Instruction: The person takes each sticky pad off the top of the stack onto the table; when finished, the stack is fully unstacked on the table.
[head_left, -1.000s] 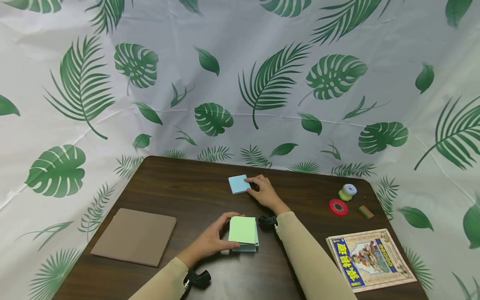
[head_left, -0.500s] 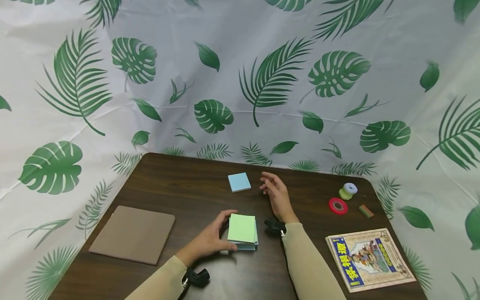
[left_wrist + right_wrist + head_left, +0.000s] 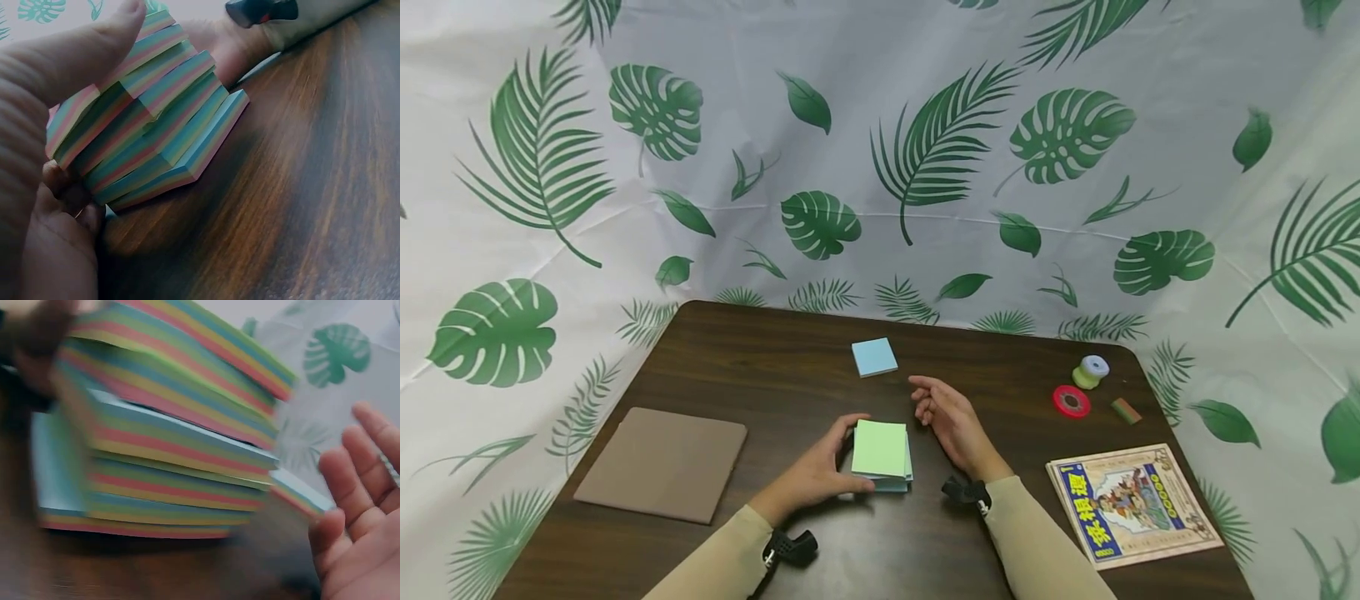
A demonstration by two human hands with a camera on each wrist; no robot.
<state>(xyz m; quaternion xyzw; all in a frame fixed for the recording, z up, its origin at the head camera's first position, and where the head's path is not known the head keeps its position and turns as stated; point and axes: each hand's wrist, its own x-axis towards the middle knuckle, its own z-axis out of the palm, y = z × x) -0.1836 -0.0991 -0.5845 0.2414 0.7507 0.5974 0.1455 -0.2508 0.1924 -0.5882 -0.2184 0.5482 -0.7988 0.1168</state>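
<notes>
Here, in the head view, the left hand (image 3: pixel 815 474) sits just below the middle of the frame, its fingers and thumb curled round the near side of a stack of sticky-note pads (image 3: pixel 881 449) with a green sheet on top. The stack rests on the dark wooden table (image 3: pixel 760 392). The right hand (image 3: pixel 950 417) hovers just right of the stack, palm turned toward it, fingers relaxed and holding nothing. Above the stack, toward the table's far edge, lies a single blue pad (image 3: pixel 874 357). At lower left lies a brown board (image 3: pixel 661 462); at right are a red tape roll (image 3: pixel 1072 402), a small green and blue spool (image 3: pixel 1090 372), a small block (image 3: pixel 1125 410), and, lower right, a picture book (image 3: pixel 1133 504).

In the left wrist view, the thumb (image 3: pixel 69 59) presses on the top of the fanned, rainbow-edged stack (image 3: pixel 150 119) at upper left, with fingers under its lower left corner.

In the right wrist view, the blurred stack (image 3: pixel 169 425) fills the left and centre, and the right hand's loosely spread fingers (image 3: pixel 359 481) stand apart from it at lower right.
</notes>
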